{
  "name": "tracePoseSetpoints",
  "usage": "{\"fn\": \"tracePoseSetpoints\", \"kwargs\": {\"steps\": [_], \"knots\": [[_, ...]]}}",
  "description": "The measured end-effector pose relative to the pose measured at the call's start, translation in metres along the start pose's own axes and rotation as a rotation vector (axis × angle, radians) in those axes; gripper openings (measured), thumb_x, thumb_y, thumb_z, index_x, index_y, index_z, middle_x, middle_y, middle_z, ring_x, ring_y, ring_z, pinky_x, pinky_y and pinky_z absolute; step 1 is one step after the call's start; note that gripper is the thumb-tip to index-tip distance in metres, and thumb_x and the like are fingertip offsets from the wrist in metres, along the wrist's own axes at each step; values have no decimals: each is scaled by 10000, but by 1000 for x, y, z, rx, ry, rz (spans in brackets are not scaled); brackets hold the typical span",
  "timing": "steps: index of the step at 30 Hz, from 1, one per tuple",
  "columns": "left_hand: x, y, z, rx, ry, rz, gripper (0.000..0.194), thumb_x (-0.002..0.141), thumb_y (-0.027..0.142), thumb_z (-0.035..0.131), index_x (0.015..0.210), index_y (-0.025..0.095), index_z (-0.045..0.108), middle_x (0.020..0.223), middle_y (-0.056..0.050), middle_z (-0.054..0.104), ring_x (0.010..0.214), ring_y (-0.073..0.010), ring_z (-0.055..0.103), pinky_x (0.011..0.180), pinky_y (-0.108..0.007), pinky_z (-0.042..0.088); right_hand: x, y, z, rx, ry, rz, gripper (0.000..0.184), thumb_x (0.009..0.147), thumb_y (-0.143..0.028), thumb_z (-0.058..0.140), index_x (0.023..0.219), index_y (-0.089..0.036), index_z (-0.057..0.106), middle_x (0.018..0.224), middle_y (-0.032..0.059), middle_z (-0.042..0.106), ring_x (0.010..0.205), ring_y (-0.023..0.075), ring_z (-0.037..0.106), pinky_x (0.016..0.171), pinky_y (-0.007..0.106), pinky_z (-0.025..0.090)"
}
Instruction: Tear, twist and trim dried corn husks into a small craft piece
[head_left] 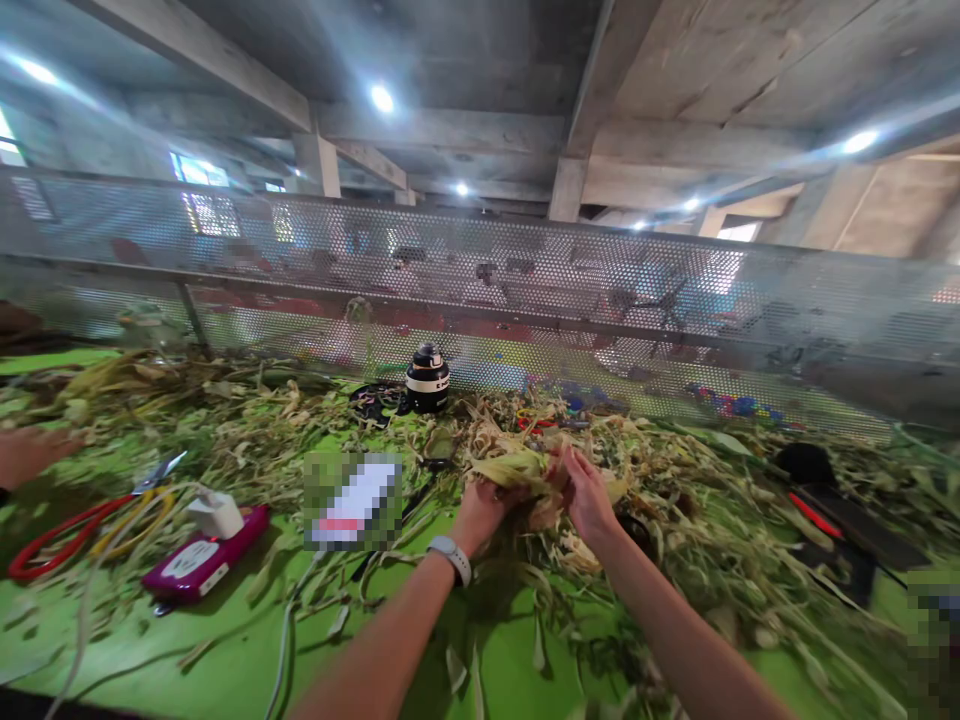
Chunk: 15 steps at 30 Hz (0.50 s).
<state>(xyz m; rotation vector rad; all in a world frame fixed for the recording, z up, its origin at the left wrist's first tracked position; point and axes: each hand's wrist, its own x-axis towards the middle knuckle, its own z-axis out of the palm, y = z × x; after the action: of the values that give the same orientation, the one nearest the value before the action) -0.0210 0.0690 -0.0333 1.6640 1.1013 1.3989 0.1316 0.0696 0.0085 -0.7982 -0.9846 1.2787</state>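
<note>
In the middle of the head view my left hand (480,512), with a pale watch strap at its wrist, has its fingers closed on a yellow-green corn husk (514,467). My right hand (589,492) pinches the husk's right side, close beside the left. Both hands are a little above the green table (420,640). Some fingertips are hidden behind the leafy strips. Dry husk scraps (574,550) lie beneath and around them.
Red-handled scissors (71,530), a purple power strip (225,570) with a white plug, and a blurred phone (356,505) on a cable lie left. Behind stand a black jar (427,380) and a perforated metal screen (525,300). Another person's hand (34,455) shows far left.
</note>
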Motion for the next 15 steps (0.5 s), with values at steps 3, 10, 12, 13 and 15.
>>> {"fn": "tracePoseSetpoints", "kwargs": {"steps": [3, 10, 12, 13, 15], "knots": [[0, 0, 1, -25, -11, 0, 298, 722, 319, 619, 985, 184, 656, 1059, -84, 673, 1010, -229, 596, 934, -365, 428, -3, 3, -2, -101, -56, -4, 394, 659, -570, 649, 730, -183, 637, 564, -16, 593, 526, 114, 522, 526, 230, 418], [4, 4, -6, -33, 117, -83, 139, 679, 309, 630, 748, 202, 683, 875, -91, 710, 892, -259, 625, 894, -408, 431, -5, 10, -15, -346, -180, -2, 476, 678, -647, 561, 565, -186, 524, 376, -91, 314, 364, 63, 248, 393, 217, 195], [5, 4, -7, -48, 133, -100, 129, 660, 308, 644, 738, 214, 684, 883, -87, 710, 912, -265, 618, 921, -417, 410, -4, 10, -18, -405, -208, 10, 488, 663, -655, 562, 543, -184, 519, 372, -94, 296, 367, 61, 228, 393, 219, 161], [5, 3, -7, -60, 138, -114, 129, 653, 313, 651, 732, 216, 684, 882, -86, 712, 918, -269, 617, 925, -419, 406, -3, 9, -19, -415, -217, 19, 490, 655, -656, 566, 534, -184, 519, 367, -94, 292, 366, 60, 223, 392, 218, 147], [5, 1, -6, -86, 137, -148, 152, 651, 330, 655, 738, 209, 688, 882, -88, 715, 918, -274, 620, 911, -418, 417, -1, 6, -19, -424, -236, 40, 488, 652, -652, 567, 528, -182, 522, 352, -96, 292, 359, 58, 219, 390, 214, 136]]}}
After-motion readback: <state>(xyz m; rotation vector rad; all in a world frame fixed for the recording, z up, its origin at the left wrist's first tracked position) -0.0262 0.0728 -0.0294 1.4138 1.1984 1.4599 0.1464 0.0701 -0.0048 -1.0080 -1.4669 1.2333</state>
